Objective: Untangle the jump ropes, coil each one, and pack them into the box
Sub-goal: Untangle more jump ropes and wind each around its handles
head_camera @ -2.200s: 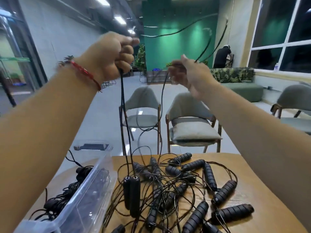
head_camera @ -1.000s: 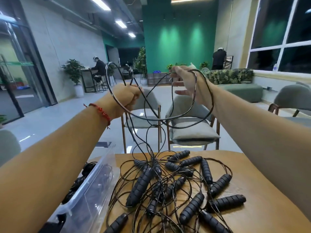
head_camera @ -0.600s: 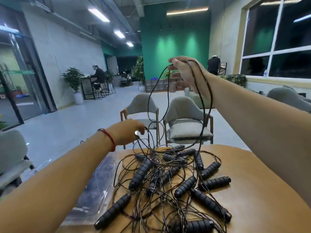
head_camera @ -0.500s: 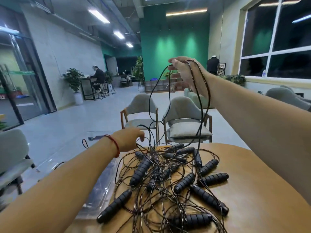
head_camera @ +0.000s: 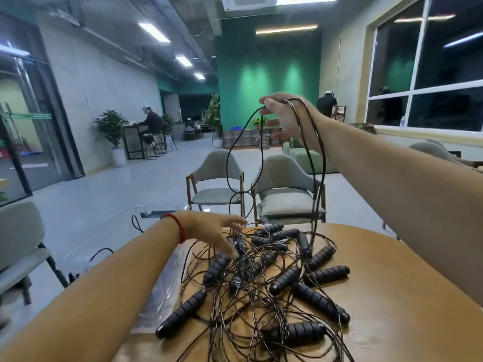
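Observation:
A tangled heap of black jump ropes [head_camera: 264, 278] with ribbed black handles lies on the round wooden table [head_camera: 392, 309]. My right hand [head_camera: 285, 113] is raised high above the heap and pinches thin black rope loops [head_camera: 312, 163] that drape over the hand and wrist and hang down into the pile. My left hand [head_camera: 217, 231] is low, fingers spread and relaxed, its fingertips touching the strands at the heap's near-left side; it holds nothing. The clear plastic box [head_camera: 162, 296] sits at the table's left edge, partly hidden by my left forearm.
Two grey upholstered chairs [head_camera: 285, 189] stand just beyond the table. Another grey chair [head_camera: 18, 246] is at the left. Grey floor opens behind them, with people, plants and a green wall far back.
My left hand let go of the rope, dropped from chest height to the heap and opened. My right hand stayed raised with the loops over it. The view tilted upward.

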`<state>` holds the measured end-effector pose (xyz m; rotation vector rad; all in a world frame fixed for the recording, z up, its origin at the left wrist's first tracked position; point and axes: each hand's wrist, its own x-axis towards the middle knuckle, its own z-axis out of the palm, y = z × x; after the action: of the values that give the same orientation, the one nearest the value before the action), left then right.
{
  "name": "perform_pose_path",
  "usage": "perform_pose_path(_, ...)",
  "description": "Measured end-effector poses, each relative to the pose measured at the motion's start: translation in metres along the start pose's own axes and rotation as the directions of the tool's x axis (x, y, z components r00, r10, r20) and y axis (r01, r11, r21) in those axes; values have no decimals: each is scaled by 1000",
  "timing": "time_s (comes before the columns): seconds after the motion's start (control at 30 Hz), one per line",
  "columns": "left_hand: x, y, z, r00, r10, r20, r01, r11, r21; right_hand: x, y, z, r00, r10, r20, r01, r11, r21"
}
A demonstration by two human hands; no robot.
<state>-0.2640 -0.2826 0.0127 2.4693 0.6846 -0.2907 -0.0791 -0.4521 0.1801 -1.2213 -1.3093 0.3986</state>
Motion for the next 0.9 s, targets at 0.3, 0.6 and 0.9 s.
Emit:
perform_pose_path(0.3,59,-7,-3,674,-21,-738,15,1000,-14,12,26,1,1000,2,1,-2,1000,23)
perform_pose_path(0.6,99,-9,-21,595,3,-804,228,959,172,22,44,-15,993,-97,71,94,995,46)
perform_pose_path(0.9,74,12,-38,634,-172,-754,-238,884,-402,20,92,-40,983,-41,179,146,766,-626)
